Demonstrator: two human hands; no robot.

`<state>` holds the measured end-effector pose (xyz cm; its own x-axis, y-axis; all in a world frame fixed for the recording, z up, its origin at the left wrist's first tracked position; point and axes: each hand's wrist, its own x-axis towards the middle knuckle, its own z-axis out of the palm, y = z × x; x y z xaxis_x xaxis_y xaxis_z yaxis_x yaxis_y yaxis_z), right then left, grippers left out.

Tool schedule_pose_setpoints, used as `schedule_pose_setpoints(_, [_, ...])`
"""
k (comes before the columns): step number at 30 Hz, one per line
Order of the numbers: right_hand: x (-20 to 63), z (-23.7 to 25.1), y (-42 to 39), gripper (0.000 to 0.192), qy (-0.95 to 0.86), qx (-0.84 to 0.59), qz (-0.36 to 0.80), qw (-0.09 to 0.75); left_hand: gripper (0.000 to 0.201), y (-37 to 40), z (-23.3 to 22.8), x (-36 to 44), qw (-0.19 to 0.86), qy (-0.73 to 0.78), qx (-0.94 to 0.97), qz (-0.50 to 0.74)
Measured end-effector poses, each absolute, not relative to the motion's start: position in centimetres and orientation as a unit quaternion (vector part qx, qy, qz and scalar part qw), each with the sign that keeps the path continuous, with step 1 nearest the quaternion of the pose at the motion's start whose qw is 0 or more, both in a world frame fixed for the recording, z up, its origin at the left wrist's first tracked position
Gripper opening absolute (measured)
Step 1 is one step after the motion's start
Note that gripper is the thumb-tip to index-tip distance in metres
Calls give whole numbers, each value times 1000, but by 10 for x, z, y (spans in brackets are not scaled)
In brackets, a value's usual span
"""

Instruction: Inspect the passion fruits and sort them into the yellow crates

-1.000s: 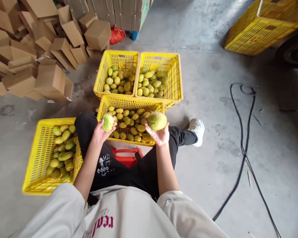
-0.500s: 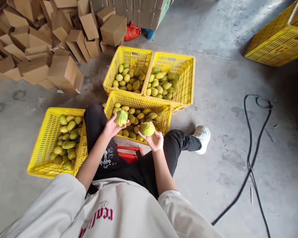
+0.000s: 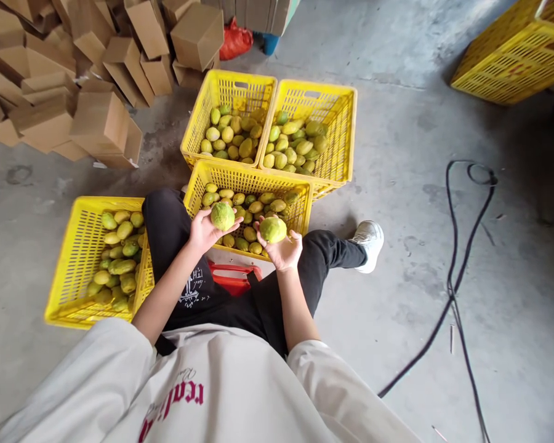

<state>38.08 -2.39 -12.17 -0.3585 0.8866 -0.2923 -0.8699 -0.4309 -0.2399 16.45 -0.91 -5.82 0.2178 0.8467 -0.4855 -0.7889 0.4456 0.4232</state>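
A lumpy, rounded yellow-green fruit rests in my left hand, with the fingers stretched beneath and past it. My right hand holds a smoother yellow-green fruit, its fingers and thumb curled around the sides. The two fruits are apart, side by side, over the near part of the middle yellow crate. Inside that crate lie several similar oval fruits, partly hidden by my hands. Their exact kind I cannot tell.
Two more yellow crates of fruit stand behind the middle one. Another fruit crate is by my left leg. Cardboard boxes are heaped at left. A black cable lies on the floor at right, below a yellow crate.
The whole view has shifted slightly, so the crates appear higher and further left. Both fruits remain in my hands; the left one shows a somewhat different side, and my left fingers look more extended.
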Motion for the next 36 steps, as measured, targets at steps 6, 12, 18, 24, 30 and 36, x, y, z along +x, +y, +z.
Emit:
schedule_pose_setpoints(6, [376,-129,-24,41,-30,-216,826,519,30,-6,-65,170,773,382,46,504])
schedule_pose_setpoints(12, [371,-135,-26,38,2,-215,846,488,24,-9,-69,171,809,351,99,460])
schedule_pose_setpoints(18, [367,-122,-25,41,-36,-198,853,482,35,-8,-59,170,814,334,64,471])
schedule_pose_setpoints(24, [371,-128,-25,44,-74,-218,849,476,36,-7,-61,170,795,355,30,491])
schedule_pose_setpoints(30, [368,-134,-26,43,-70,-216,853,470,27,-8,-65,169,805,344,100,473])
schedule_pose_setpoints(36, [369,-123,-23,42,-39,-204,852,481,26,-8,-69,172,798,353,151,464])
